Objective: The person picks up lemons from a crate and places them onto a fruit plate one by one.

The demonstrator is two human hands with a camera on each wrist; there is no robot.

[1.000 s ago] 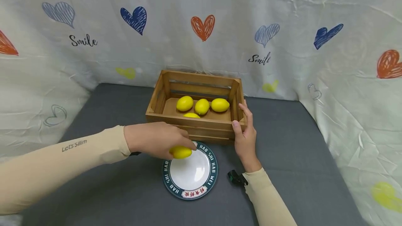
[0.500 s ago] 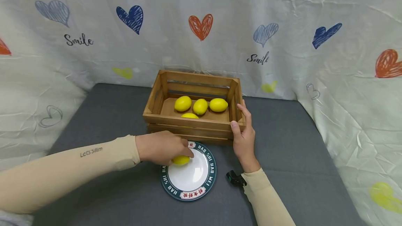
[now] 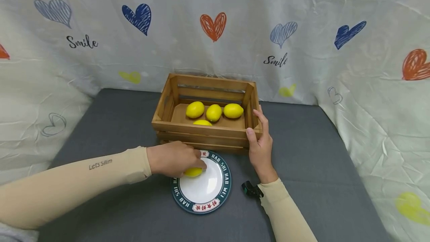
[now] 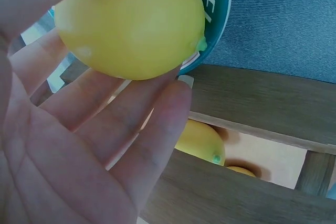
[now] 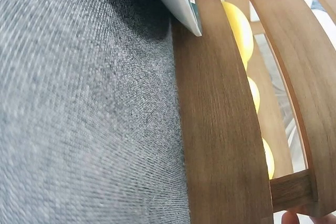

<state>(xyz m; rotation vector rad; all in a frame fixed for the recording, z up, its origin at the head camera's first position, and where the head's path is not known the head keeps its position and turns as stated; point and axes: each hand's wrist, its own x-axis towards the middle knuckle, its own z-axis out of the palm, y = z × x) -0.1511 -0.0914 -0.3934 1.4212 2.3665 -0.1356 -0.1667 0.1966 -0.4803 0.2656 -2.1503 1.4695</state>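
My left hand [image 3: 175, 158] holds a yellow lemon [image 3: 193, 172] low at the left part of a round white plate [image 3: 209, 186] with a lettered dark green rim. In the left wrist view the thumb and fingers lie around that lemon [image 4: 131, 27]; whether it touches the plate I cannot tell. Behind the plate stands a slatted wooden crate [image 3: 201, 137]. Several lemons [image 3: 214, 112] lie inside it, one partly hidden by the front wall. My right hand [image 3: 261, 150] grips the crate's right front corner, thumb on the front rim, fingers along the side.
Dark grey cloth [image 3: 302, 167] covers the table. A white curtain [image 3: 242, 47] printed with hearts hangs close behind the crate and along both sides. A small black device [image 3: 252, 189] sits at the right wrist.
My left hand has lowered with the lemon toward the plate, mostly in the first half second. The right hand stays at the crate's corner. The head view has shifted slightly.
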